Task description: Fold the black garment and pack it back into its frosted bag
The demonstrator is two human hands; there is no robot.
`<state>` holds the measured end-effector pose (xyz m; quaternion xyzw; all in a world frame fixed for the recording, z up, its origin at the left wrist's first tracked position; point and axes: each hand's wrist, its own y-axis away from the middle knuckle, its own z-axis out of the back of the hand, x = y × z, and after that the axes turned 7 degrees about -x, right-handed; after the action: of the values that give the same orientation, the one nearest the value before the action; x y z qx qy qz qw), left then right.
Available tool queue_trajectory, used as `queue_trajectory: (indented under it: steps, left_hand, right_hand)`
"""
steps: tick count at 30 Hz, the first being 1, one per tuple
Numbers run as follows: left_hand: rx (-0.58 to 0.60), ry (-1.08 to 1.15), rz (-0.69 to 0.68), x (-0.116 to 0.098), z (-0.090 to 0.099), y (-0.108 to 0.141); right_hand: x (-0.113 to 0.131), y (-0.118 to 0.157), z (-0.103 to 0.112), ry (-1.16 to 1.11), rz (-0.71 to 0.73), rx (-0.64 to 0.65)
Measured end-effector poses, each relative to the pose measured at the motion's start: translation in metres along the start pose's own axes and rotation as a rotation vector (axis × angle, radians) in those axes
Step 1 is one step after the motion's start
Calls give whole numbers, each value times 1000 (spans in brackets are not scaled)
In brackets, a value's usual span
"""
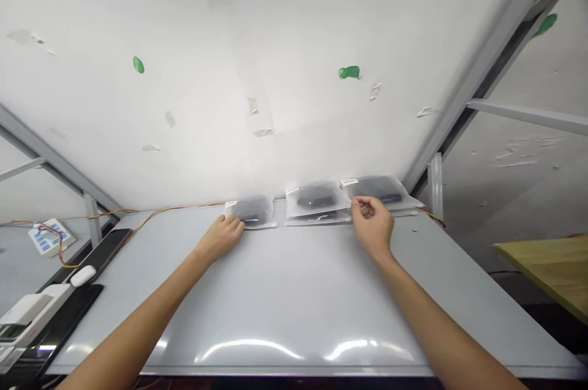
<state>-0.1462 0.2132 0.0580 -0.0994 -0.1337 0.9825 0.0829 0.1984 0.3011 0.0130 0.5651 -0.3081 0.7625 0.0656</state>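
Note:
A frosted plastic bag (pixel 255 211) with a dark item inside lies against the wall at the back of the grey table. My left hand (pixel 223 236) has its fingers curled closed on that bag's lower left edge. To the right, a middle stack of similar bags (pixel 316 199) leans at the wall's foot, with another stack of bags (pixel 376 188) beside it. My right hand (pixel 374 229) is pinched, thumb and forefinger together, on a bag edge where these two stacks meet. Exactly what the dark contents are cannot be made out through the plastic.
The grey tabletop (pixel 294 292) spreads in front of the bags. At the left edge are black phone-like slabs (pixel 108 252), a white rounded case (pixel 83 275) and white boxes (pixel 28 309). Red and yellow wires (pixel 156 213) run along the back. A wooden board (pixel 546 267) juts in from the right.

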Motion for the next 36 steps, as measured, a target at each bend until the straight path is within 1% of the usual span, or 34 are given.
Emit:
queue_trajectory:
  steps: [2,3,4,5,7,8,9,10,12,14,15,16,18,19,20,21,22,23,25,27,30,33,36]
  left_hand:
    - [50,-23,-12,-23,0,11]
    - [78,-40,-14,-38,-1,18]
    - [113,-56,-18,-55,-4,27]
    - [145,-70,-22,-73,-8,36]
    - [194,-90,-35,-109,-18,51]
    - [211,-93,-42,-126,-24,57]
    - [219,-94,-46,-141,-30,61]
    - [223,-91,-51,-155,-35,63]
    - [212,-76,-60,-174,-43,63]
    - [197,-52,-83,-183,-44,57]
    - [182,-32,-106,-182,-43,52]
    - [149,4,-132,-177,-40,47]
    - [25,144,-141,-160,-33,31]
    - [-58,235,-121,-148,-30,22]
    - [-126,329,-62,-136,-27,13]
    - [-153,370,-25,-124,-25,5]
    - [-157,404,5,-113,-25,-3]
    - [-135,433,25,-105,-27,-9]
    - [-64,496,35,-95,-34,-16]
    - [-5,573,41,-93,-44,-16]
    - [34,683,60,-97,-55,-11]
    - [84,768,64,-99,-57,-7]
    - [108,805,68,-100,-55,-5]
  right_hand:
    - [6,3,3,-31,14,88]
    - [9,5,4,-50,20,187]
    - [13,10,6,-67,11,354]
    - [16,15,7,-79,-21,578]
    - [23,30,8,-88,-146,1058]
    - [25,39,8,-97,-214,1229]
    - [28,47,6,-111,-267,1318]
    - [29,54,4,-131,-295,1323]
    - [31,64,-1,-174,-287,1266]
    - [30,66,-6,-202,-260,1220]
    - [29,65,-8,-214,-253,1202]
    - [28,64,-9,-230,-249,1183]
    - [26,62,-11,-259,-249,1164]
    - [25,61,-12,-270,-252,1163]
    - [25,61,-12,-280,-255,1162]
    - [25,62,-12,-288,-257,1160]
    - [25,62,-13,-296,-260,1155]
    - [25,63,-13,-302,-263,1148]
    - [25,65,-13,-307,-271,1129]
    - [25,66,-13,-298,-276,1104]
    - [23,66,-13,-288,-265,1047]
    - [21,66,-13,-288,-262,1011]
    - [19,66,-15,-280,-274,1005]
